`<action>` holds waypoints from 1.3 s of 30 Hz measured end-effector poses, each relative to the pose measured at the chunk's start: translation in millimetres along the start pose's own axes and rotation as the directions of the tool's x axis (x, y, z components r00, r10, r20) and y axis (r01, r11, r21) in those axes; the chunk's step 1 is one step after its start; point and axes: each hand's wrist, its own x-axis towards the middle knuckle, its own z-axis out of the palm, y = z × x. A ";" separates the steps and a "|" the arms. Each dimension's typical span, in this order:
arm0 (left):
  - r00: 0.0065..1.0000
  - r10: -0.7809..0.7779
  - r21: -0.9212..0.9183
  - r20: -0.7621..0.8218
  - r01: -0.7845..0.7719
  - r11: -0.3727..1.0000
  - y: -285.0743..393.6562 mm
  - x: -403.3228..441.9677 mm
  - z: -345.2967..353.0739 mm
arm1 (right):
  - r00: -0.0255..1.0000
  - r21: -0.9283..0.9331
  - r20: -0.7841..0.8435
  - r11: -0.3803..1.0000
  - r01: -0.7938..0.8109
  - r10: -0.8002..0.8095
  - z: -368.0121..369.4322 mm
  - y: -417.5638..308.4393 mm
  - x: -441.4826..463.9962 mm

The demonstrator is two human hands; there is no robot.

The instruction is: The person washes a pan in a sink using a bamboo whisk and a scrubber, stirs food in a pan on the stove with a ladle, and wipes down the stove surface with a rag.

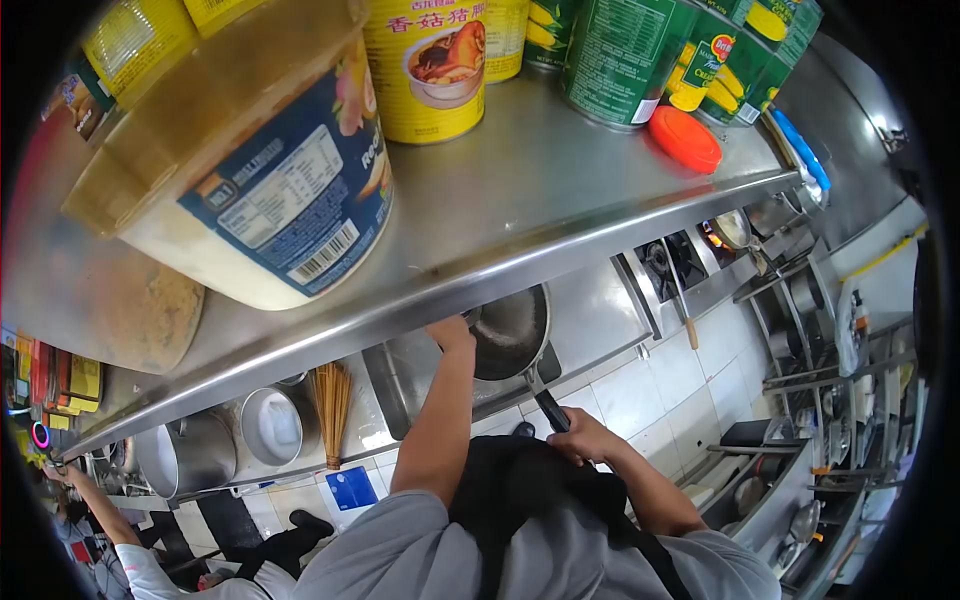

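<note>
A dark round pan [512,335] sits tilted over the steel sink area below the shelf. Its black handle points down to the right, and my right hand [583,437] is closed round the handle's end. At the pan's left edge is my left hand [452,332], partly covered by the shelf's front edge. Its fingers are hidden, so what it holds cannot be made out. A bamboo brush [332,408] stands left of the sink [385,385].
A steel shelf [560,190] with a large tub [300,190], yellow cans [430,75], green cans [625,60] and a red lid [686,140] crosses above. Pots [272,426] stand left. A burner flame [715,236] shows right. A co-worker [150,560] is at lower left.
</note>
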 end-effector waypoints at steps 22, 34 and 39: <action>0.954 -0.294 0.247 -0.060 0.300 0.921 -18.9 -32.4 44.5 | 1.000 0.006 -0.009 1.000 -0.020 0.020 5.8 21.8 5.4; 0.846 -0.270 0.874 0.460 -0.377 0.308 -67.7 -24.6 41.3 | 0.991 0.392 0.118 0.914 -0.102 0.060 -72.2 89.1 -17.5; 0.682 -0.568 0.844 0.460 -0.534 0.043 -130.8 -41.9 39.7 | 0.964 0.463 0.266 0.874 -0.144 0.018 -135.4 120.7 -14.1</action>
